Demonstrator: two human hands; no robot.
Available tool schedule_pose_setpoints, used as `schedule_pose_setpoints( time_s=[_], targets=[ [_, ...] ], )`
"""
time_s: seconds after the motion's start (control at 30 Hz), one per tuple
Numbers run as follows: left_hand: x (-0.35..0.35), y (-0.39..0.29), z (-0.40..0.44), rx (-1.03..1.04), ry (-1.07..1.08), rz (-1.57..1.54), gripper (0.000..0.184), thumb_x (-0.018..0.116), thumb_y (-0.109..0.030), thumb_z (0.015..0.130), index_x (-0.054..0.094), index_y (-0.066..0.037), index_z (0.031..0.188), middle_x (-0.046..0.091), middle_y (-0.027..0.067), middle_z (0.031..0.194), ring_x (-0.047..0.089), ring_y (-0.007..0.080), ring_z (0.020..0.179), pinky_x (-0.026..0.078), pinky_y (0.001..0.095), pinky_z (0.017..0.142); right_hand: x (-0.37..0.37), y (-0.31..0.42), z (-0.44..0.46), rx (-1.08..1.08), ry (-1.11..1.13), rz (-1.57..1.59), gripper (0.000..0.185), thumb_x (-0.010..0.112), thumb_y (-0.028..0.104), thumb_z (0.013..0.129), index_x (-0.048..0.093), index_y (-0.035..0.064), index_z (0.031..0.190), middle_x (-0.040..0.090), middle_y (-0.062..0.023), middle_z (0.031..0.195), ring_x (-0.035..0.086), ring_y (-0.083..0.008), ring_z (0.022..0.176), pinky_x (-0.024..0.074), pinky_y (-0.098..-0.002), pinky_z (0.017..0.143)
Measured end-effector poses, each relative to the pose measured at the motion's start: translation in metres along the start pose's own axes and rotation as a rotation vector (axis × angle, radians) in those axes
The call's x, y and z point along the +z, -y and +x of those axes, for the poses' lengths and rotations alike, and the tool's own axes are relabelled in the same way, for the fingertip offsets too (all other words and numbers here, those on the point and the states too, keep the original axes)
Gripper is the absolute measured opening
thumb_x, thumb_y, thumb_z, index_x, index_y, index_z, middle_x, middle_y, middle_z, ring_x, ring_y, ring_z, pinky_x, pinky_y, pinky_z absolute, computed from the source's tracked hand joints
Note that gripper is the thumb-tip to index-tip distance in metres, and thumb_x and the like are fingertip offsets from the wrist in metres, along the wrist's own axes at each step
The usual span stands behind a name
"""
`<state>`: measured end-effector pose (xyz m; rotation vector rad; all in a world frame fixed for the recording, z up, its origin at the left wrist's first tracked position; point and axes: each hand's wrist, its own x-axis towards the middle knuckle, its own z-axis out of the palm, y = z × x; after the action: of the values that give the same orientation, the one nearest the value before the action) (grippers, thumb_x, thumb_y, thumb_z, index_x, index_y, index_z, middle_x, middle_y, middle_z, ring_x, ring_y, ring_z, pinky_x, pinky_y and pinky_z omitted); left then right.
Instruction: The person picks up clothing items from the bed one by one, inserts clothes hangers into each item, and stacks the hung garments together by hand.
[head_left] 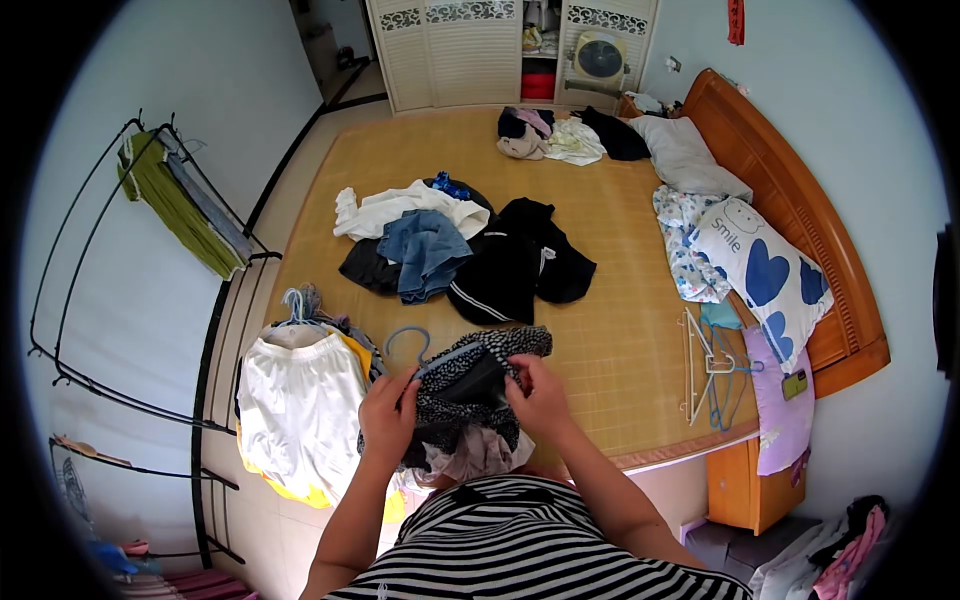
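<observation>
A black-and-white patterned garment (455, 408) with dark fabric inside it hangs before my body at the near edge of the bed. A light blue clothes hanger (408, 345) sits in its top, hook pointing up and left. My left hand (388, 412) is closed in a pinch at the garment's left shoulder, by the hanger's arm. On the other side, my right hand (540, 392) pinches the garment's right edge. Some greyish-pink cloth (475, 455) shows below the garment. White shorts (305, 395) on hangers lie to the left, over yellow clothing.
Piled on the bed mat (610, 350) are denim (425, 250), white and black clothes (510, 265). Loose hangers (715, 370) lie at the right near a phone (794, 385) and pillows (765, 260). A black metal rack (75, 220) stands left, holding green trousers (175, 205).
</observation>
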<state>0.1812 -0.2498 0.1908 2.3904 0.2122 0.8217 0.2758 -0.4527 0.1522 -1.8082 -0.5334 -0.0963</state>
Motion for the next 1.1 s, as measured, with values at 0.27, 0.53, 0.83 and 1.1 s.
schedule_pose_setpoints(
  time_s=[0.27, 0.53, 0.83, 1.1],
  targets=[
    [-0.021, 0.008, 0.008, 0.066, -0.019, -0.06, 0.018, 0.067, -0.004, 0.079, 0.068, -0.005, 0.097, 0.052, 0.0096, 0.065, 0.052, 0.0241, 0.054, 0.041, 0.0319, 0.05, -0.021, -0.004, 0.012, -0.132, 0.171, -0.027, 0.027, 0.072, 0.01, 0.076, 0.059, 0.0017, 0.098, 0.058, -0.0094, 0.079, 0.059, -0.0211, 0.071, 0.0479, -0.0292, 0.065],
    [-0.039, 0.013, 0.037, 0.14, 0.017, -0.133, 0.019, 0.066, -0.001, 0.078, 0.067, -0.004, 0.096, 0.054, 0.0105, 0.067, 0.053, 0.0247, 0.056, 0.041, 0.0312, 0.05, -0.059, 0.005, 0.06, -0.352, -0.006, -0.19, 0.032, 0.068, 0.021, 0.082, 0.06, 0.0031, 0.107, 0.062, -0.012, 0.094, 0.061, -0.0265, 0.087, 0.0478, -0.0332, 0.075],
    [-0.032, 0.003, 0.051, 0.138, -0.028, -0.045, 0.036, 0.07, -0.015, 0.079, 0.061, -0.009, 0.113, 0.063, 0.0133, 0.082, 0.06, 0.0312, 0.07, 0.047, 0.035, 0.06, -0.057, 0.01, 0.075, -0.179, 0.399, -0.193, 0.012, 0.06, 0.013, 0.081, 0.058, 0.0031, 0.088, 0.059, -0.0188, 0.073, 0.058, -0.0375, 0.069, 0.0436, -0.0404, 0.059],
    [-0.064, -0.001, 0.089, 0.201, -0.069, -0.01, 0.054, 0.068, -0.024, 0.081, 0.048, -0.006, 0.128, 0.061, 0.0155, 0.107, 0.056, 0.0329, 0.099, 0.042, 0.0396, 0.086, -0.069, 0.033, 0.141, -0.517, 0.162, -0.188, 0.009, 0.056, 0.004, 0.076, 0.058, 0.0013, 0.085, 0.056, -0.0183, 0.07, 0.057, -0.0374, 0.067, 0.0432, -0.0408, 0.058]
  ],
)
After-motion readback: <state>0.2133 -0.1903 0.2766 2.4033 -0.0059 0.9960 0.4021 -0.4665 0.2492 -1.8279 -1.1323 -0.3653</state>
